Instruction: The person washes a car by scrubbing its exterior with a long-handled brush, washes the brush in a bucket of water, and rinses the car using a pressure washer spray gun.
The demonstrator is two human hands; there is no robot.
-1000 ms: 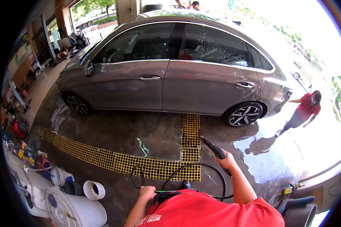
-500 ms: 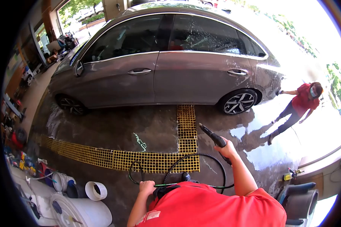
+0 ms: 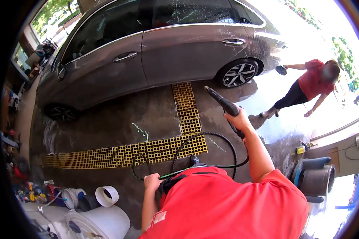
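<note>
My right hand (image 3: 238,119) is wrapped round the grip of a black pressure washer gun (image 3: 223,102), its nozzle aimed at the car's lower rear side. No spray shows from the tip. A hose (image 3: 236,146) loops below the gun and runs across in front of my waist. My left hand (image 3: 152,182) is closed around that hose at my left side. Ahead stands a grey-brown car (image 3: 107,79) with water drops on its rear windows; its rear wheel (image 3: 239,74) lies beyond the nozzle, apart from it.
Yellow floor grating (image 3: 147,153) crosses the wet floor. To the right a co-worker in a red shirt (image 3: 313,79) holds a dark wash mitt or sponge (image 3: 281,70) by the car's rear. White buckets (image 3: 107,196) stand lower left; a grey bin (image 3: 317,179) stands lower right.
My view has tilted downward and turned, so the car sits higher and slanted. The gun has swung slightly upward in view. The co-worker has stepped closer, with the arm stretched toward the car.
</note>
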